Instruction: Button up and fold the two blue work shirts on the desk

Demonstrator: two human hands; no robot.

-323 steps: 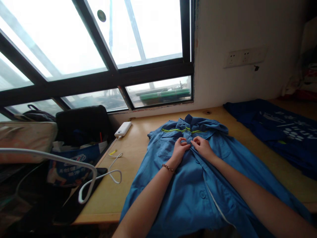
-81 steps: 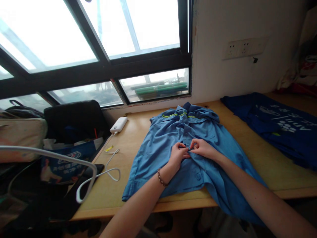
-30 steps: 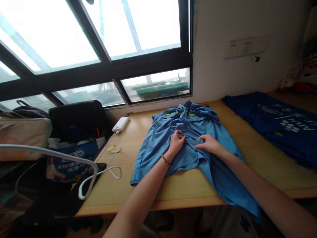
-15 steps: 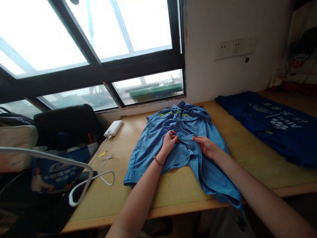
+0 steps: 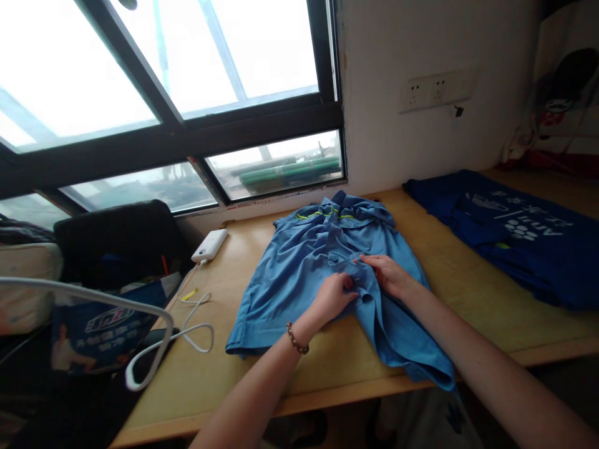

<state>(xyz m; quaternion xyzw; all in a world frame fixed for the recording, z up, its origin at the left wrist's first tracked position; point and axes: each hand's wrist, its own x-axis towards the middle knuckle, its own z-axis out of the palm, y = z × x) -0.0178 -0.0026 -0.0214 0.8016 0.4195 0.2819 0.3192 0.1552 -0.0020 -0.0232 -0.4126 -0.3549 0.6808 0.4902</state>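
A light blue button-up shirt [image 5: 294, 274] with yellow-green piping lies on the wooden table, its collar end toward the window. My left hand [image 5: 334, 296] is closed at the lower part of the button placket, fingertips pinching the cloth near the hem. Just to the right, my right hand [image 5: 386, 273] pinches the other front edge between thumb and fingers. A button [image 5: 333, 257] shows on the placket just above my hands. The lower right front panel of the shirt droops to the table's front edge.
A dark blue printed garment [image 5: 519, 234] lies on the right of the table [image 5: 472, 312]. At left are a white power bank [image 5: 209, 246] with a looped white cable [image 5: 199, 325], a black chair back [image 5: 121, 243] and a printed bag [image 5: 103, 330]. Wall sockets [image 5: 437, 90] sit above.
My left hand has moved down the placket, from beside a button to near the hem. My right hand stays on the cloth, nearly in place. The view has shifted slightly.
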